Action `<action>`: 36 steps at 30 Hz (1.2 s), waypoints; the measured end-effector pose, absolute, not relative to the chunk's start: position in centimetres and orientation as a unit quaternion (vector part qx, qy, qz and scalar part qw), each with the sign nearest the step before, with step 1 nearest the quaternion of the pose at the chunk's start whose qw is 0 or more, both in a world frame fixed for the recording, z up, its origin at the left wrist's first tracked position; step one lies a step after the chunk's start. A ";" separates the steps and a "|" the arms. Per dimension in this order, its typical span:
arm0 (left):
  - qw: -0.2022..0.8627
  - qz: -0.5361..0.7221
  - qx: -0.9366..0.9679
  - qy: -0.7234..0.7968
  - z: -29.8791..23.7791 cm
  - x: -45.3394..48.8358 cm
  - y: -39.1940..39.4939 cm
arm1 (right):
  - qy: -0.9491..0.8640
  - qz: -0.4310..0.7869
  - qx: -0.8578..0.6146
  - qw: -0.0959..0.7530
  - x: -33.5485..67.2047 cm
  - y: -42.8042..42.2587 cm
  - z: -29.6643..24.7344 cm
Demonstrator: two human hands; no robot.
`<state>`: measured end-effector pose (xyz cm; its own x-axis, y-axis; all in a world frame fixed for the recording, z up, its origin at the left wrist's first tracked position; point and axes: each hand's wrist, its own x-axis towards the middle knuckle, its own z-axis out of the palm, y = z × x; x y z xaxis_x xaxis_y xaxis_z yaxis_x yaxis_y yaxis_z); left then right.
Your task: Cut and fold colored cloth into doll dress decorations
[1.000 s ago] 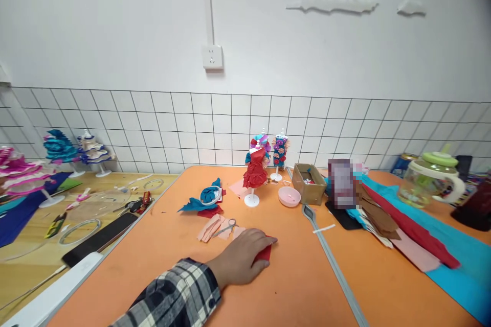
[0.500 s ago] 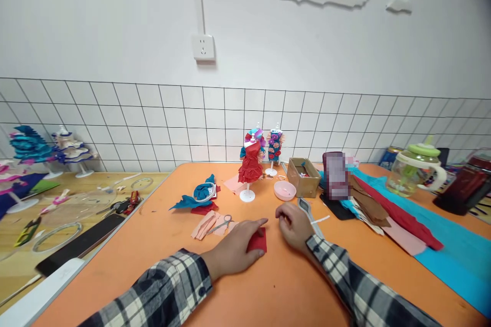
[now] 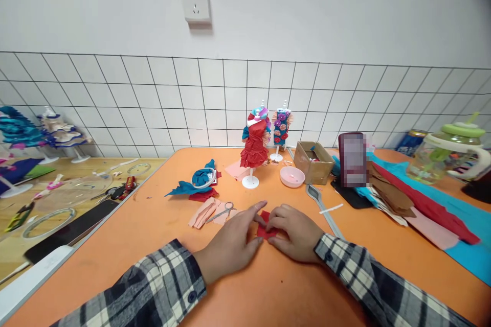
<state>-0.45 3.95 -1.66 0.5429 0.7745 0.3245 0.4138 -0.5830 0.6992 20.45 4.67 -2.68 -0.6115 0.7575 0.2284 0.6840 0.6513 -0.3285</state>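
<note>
A small piece of red crepe paper [image 3: 265, 228] lies on the orange table [image 3: 153, 235] between both hands. My left hand [image 3: 230, 241] rests flat on its left part, fingers stretched toward the paper. My right hand [image 3: 293, 232] curls its fingers and pinches the paper's right edge. Small scissors [image 3: 221, 211] lie on pink paper strips [image 3: 203, 213] just left of my left hand. A red paper dress on a white stand [image 3: 253, 150] rises behind the hands.
A second small dress figure [image 3: 281, 132], a pink bowl [image 3: 292, 176] and a cardboard box [image 3: 313, 162] stand behind. Blue, red, pink and brown paper sheets [image 3: 422, 204] cover the right side. A metal ruler [image 3: 321, 205] lies right of my hands. Blue scraps [image 3: 201, 181] lie left.
My right hand came in from the right and closed its fingers on the red paper. The view tilted down and moved closer to the table.
</note>
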 end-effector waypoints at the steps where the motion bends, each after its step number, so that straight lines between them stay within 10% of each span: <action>1: 0.279 0.340 0.818 0.370 -1.7 -0.4 4.0 | -0.891 0.110 -0.407 0.168 20.5 4.6 -2.6; 11: 0.232 0.546 0.760 0.268 -2.4 -0.7 3.4 | -0.670 0.517 -0.421 0.326 21.2 6.4 -2.5; 19: 0.248 0.307 0.849 0.352 -2.5 0.9 5.2 | -0.775 0.240 -0.522 0.261 19.8 8.9 -3.9; 25: 0.217 0.225 0.867 0.387 -2.3 0.8 5.8 | -0.733 0.182 -0.540 0.371 21.3 7.6 -2.9; 36: 0.284 0.301 0.820 0.396 -1.8 0.6 5.5 | -0.846 0.191 -0.478 0.136 20.2 3.5 -2.7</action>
